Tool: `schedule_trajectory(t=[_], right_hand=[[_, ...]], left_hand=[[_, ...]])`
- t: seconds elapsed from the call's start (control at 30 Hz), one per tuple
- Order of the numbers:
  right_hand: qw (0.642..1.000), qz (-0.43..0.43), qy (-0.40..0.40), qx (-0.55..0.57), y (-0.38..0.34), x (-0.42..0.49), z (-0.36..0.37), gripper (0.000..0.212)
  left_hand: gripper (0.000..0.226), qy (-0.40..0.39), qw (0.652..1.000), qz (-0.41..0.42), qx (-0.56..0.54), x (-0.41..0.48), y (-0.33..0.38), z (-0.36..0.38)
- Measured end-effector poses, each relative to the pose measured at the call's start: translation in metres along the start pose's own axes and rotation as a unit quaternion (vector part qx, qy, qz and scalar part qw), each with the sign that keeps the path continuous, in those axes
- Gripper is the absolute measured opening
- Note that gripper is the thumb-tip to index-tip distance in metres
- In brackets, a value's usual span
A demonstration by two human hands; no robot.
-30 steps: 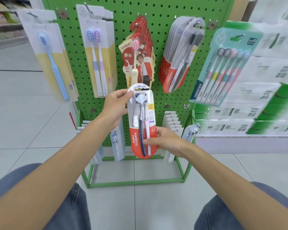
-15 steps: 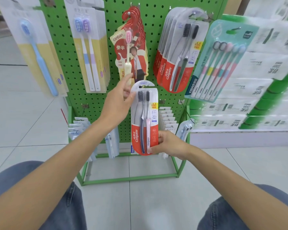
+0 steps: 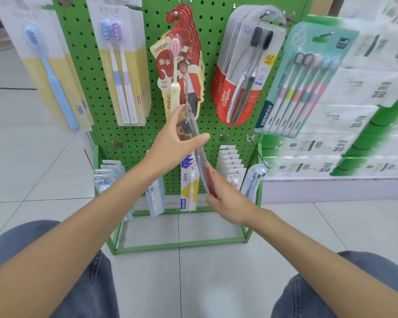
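Pack (image 3: 201,157) at frame centre, just before pegboard (image 3: 133,88), edge-on to camera, tilted. Left grip (image 3: 177,138) pinched its top; right grip (image 3: 228,198) curled round red bottom end. Two-end hold likely steadied floppy card for hanging; matching packs (image 3: 239,76) hung upper right.

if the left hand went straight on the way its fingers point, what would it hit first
Likely the red canban packs: the left hand, pinching the toothbrush pack, points up and forward just below them. Depth is unclear; it might pass under them to the pegboard.
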State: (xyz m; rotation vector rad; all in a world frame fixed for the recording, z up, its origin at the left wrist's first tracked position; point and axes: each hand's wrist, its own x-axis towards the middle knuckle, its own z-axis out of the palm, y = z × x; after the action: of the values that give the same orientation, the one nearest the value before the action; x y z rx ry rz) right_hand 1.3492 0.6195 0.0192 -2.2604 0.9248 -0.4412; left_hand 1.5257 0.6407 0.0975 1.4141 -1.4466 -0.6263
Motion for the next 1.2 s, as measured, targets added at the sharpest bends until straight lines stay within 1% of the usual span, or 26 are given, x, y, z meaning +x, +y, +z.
schedule_trajectory(t=[0.07, 0.1, 0.17, 0.2, 0.23, 0.27, 0.33, 0.4, 0.47, 0.6, 0.7, 0.83, 0.9, 1.13, 1.2], right_hand=[[0.998, 0.011, -0.002, 0.06, 0.0, 0.001, 0.002, 0.087], [0.994, 0.026, -0.004, 0.109, -0.002, 0.0, 0.002, 0.09], [0.98, 0.058, -0.003, 0.191, -0.003, 0.001, 0.0, 0.105], [0.975, 0.074, 0.004, 0.208, -0.003, 0.001, -0.001, 0.11], [0.973, 0.087, 0.014, 0.214, -0.001, 0.003, -0.002, 0.11], [0.97, 0.098, 0.027, 0.22, 0.001, 0.004, -0.004, 0.102], [0.962, 0.125, 0.049, 0.239, 0.005, 0.007, -0.006, 0.078], [0.958, 0.144, 0.043, 0.244, 0.011, 0.008, -0.006, 0.058], [0.957, 0.147, 0.024, 0.251, 0.012, 0.008, -0.006, 0.047], [0.957, 0.146, 0.014, 0.252, 0.008, 0.008, -0.003, 0.041], [0.959, 0.141, 0.03, 0.244, 0.005, 0.01, -0.006, 0.04], [0.95, 0.141, 0.088, 0.265, 0.0, 0.016, -0.016, 0.039], [0.944, 0.14, 0.12, 0.274, -0.003, 0.018, -0.022, 0.035], [0.924, 0.121, 0.191, 0.307, -0.017, 0.024, -0.037, 0.02], [0.916, 0.111, 0.216, 0.321, -0.019, 0.026, -0.042, 0.012]], left_hand=[[0.077, 0.007, 0.999, -0.02, -0.047, 0.002, -0.002, 0.0], [0.07, 0.012, 0.997, -0.028, -0.07, 0.004, -0.003, 0.0], [0.055, 0.024, 0.995, -0.039, -0.092, 0.005, 0.0, 0.001], [0.05, 0.027, 0.994, -0.041, -0.095, 0.005, 0.001, 0.001], [0.046, 0.028, 0.994, -0.042, -0.101, 0.005, 0.002, 0.001], [0.044, 0.029, 0.993, -0.045, -0.109, 0.004, 0.001, 0.0], [0.043, 0.031, 0.989, -0.058, -0.131, 0.005, -0.001, -0.001], [0.041, 0.03, 0.985, -0.069, -0.155, 0.007, -0.005, -0.002], [0.039, 0.017, 0.984, -0.071, -0.16, 0.008, -0.007, -0.001], [0.034, -0.009, 0.986, -0.078, -0.144, 0.006, -0.009, 0.003], [0.033, -0.015, 0.982, -0.096, -0.162, 0.007, -0.01, 0.005], [0.035, -0.036, 0.975, -0.108, -0.189, 0.007, -0.011, 0.008], [0.034, -0.049, 0.975, -0.118, -0.179, 0.006, -0.012, 0.013], [0.032, -0.102, 0.974, -0.127, -0.16, 0.004, -0.015, 0.017], [0.031, -0.118, 0.973, -0.133, -0.148, 0.002, -0.017, 0.018]])
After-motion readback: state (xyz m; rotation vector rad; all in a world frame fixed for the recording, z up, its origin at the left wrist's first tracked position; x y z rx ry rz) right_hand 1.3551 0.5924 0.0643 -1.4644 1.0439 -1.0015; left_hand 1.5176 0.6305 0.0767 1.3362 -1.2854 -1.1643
